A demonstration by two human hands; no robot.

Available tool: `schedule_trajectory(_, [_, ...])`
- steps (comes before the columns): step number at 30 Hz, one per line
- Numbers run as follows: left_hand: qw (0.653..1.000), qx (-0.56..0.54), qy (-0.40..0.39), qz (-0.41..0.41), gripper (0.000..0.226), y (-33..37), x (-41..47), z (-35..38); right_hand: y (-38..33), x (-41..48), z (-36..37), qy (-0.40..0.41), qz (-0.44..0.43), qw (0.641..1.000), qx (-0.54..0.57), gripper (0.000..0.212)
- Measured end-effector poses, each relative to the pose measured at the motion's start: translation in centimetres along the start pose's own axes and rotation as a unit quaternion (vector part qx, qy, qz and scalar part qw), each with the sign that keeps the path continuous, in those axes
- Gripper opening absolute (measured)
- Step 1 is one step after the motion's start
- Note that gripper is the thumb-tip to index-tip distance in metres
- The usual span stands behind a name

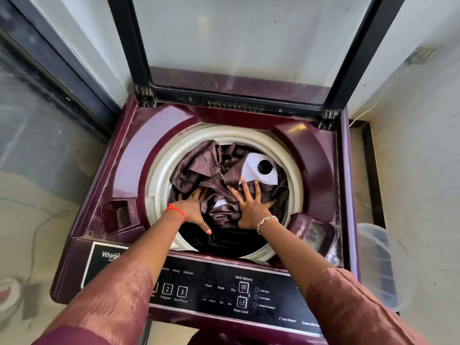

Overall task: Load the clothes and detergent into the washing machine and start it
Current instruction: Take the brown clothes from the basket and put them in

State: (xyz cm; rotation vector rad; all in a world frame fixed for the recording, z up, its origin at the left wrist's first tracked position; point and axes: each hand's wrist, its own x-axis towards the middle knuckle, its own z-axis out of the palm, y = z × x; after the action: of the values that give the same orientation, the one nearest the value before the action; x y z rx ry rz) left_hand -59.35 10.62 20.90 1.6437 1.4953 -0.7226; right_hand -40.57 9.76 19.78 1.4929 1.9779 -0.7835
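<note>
A maroon top-loading washing machine (pixel 129 155) stands with its glass lid (pixel 249 46) raised upright. Dark brown clothes (pixel 199 165) with a white patch (pixel 254 168) fill the drum inside the cream rim (pixel 159 180). My left hand (pixel 194 210) lies flat on the clothes at the drum's near left, fingers partly hidden in the folds. My right hand (pixel 251 205) presses flat on the cloth to its right, fingers spread. Neither hand grips anything. The black control panel (pixel 224 290) runs along the front edge under my forearms.
A detergent compartment (pixel 316 232) sits at the machine's near right corner and another recess (pixel 122 215) at the near left. A translucent plastic container (pixel 378 265) stands right of the machine. A glass door frame (pixel 49 70) is at the left, a wall at the right.
</note>
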Motion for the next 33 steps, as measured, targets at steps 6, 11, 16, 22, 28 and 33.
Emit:
schedule_trajectory(6, [0.995, -0.020, 0.074, 0.059, 0.112, 0.1, -2.4, -0.9, 0.4, -2.6, -1.8, 0.021, -0.009, 1.000, -0.003, 0.090])
schedule_trajectory(11, [0.979, 0.030, 0.179, 0.093, 0.092, 1.1, -6.0, -1.6, -0.4, -5.7, -3.4, 0.029, 0.006, 0.999, 0.013, 0.102])
schedule_trajectory(16, [0.900, 0.048, 0.401, 0.162, 0.055, 1.8, -9.7, -1.7, -2.3, -8.1, -4.6, 0.094, 0.000, 0.994, 0.051, 0.098])
schedule_trajectory(22, [0.860, 0.072, 0.430, 0.264, 0.062, 1.2, -9.9, 0.2, -3.4, -10.5, -2.9, 0.161, 0.036, 0.982, 0.097, 0.089])
schedule_trajectory(28, [0.893, 0.119, 0.352, 0.255, 0.078, 1.3, -9.2, 0.5, -3.7, -12.8, -1.4, 0.207, 0.097, 0.968, 0.098, 0.081])
schedule_trajectory(33, [0.881, 0.122, 0.351, 0.293, 0.076, 3.5, -9.8, 0.0, -2.8, -15.0, -1.1, 0.257, 0.129, 0.950, 0.123, 0.080])
